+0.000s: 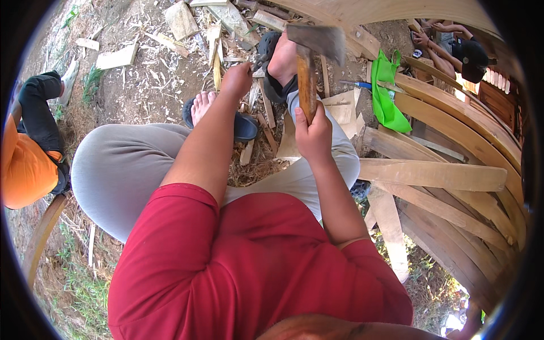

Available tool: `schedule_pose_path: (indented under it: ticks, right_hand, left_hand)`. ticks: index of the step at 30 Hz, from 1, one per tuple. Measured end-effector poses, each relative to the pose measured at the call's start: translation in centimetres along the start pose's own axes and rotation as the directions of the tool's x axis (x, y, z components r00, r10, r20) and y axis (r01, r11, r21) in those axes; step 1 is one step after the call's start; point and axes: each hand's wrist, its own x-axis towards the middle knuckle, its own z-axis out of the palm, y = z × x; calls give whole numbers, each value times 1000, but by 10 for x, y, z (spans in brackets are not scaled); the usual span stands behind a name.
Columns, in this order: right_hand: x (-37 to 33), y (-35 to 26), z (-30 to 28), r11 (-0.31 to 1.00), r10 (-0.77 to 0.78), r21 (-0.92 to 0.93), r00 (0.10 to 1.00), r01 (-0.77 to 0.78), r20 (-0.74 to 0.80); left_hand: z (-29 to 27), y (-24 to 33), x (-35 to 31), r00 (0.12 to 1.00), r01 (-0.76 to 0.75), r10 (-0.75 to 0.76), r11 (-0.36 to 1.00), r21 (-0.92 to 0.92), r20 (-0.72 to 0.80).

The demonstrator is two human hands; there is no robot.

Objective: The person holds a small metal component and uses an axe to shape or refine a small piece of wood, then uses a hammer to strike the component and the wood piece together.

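My right hand [314,133] is wrapped round the wooden handle of a hatchet [306,79]. Its steel head is at the top, with the broad blade, slightly blurred, to the right, above my foot in a dark sandal [271,45]. My left hand [237,82] is closed beside that sandal, its fingertips close to a small dark piece; what it grips is too small to make out. My other foot, in a dark blue sandal [246,128], rests on the ground under my left forearm.
Wood chips and offcuts [181,21] litter the ground ahead. Curved timbers [436,174] stack up on the right, with a bright green bag [386,93] over them. A person in orange [28,164] sits at left; another person [453,51] works at far right.
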Motion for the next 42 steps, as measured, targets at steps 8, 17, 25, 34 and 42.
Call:
schedule_pose_path:
  ticks: [8, 17, 25, 34, 42]
  right_hand:
    - [11, 18, -8, 977, 19, -213, 999, -12, 33]
    - [-6, 47, 27, 922, 150, -379, 975, -79, 163]
    - [-3, 25, 14, 993, 97, -65, 995, -98, -11]
    - [22, 26, 7, 993, 61, 110, 994, -52, -86]
    - [-7, 25, 12, 982, 76, -177, 993, -59, 88]
  left_hand:
    - [5, -1, 1, 999, -14, 15, 1000, 25, -33]
    - [1, 5, 3, 1000, -14, 13, 1000, -13, -14]
    - [4, 2, -1, 999, 20, -19, 999, -46, 26]
    - [-6, 8, 10, 1000, 23, -22, 999, -23, 15]
    - [11, -6, 2, 1000, 22, -21, 999, -37, 10]
